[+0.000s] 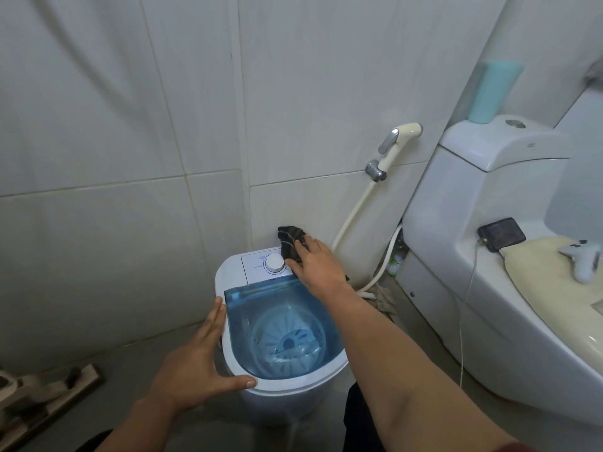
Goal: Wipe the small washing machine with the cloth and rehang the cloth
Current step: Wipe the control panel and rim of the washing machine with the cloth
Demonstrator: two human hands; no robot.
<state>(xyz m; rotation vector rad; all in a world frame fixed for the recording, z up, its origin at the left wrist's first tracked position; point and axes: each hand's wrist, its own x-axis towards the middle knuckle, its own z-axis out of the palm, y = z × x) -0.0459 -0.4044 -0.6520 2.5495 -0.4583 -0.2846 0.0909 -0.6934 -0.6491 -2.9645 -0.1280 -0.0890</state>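
A small white washing machine (235, 367) with a clear blue lid stands on the floor against the tiled wall. Its white control panel at the back carries a round dial (274, 264). A dark striped cloth (291, 244) lies on the panel's right back corner, partly bunched up against the wall. My right hand (318, 264) presses flat on the cloth, fingers spread, covering its lower part. My left hand (199, 360) rests open against the machine's left rim, thumb on the front edge.
A white toilet (489, 256) stands close on the right, with a black wallet, a cable and a white controller on its lid. A bidet sprayer (396, 141) and hose hang on the wall behind. A teal bottle sits on the cistern. Wooden sandals lie at bottom left.
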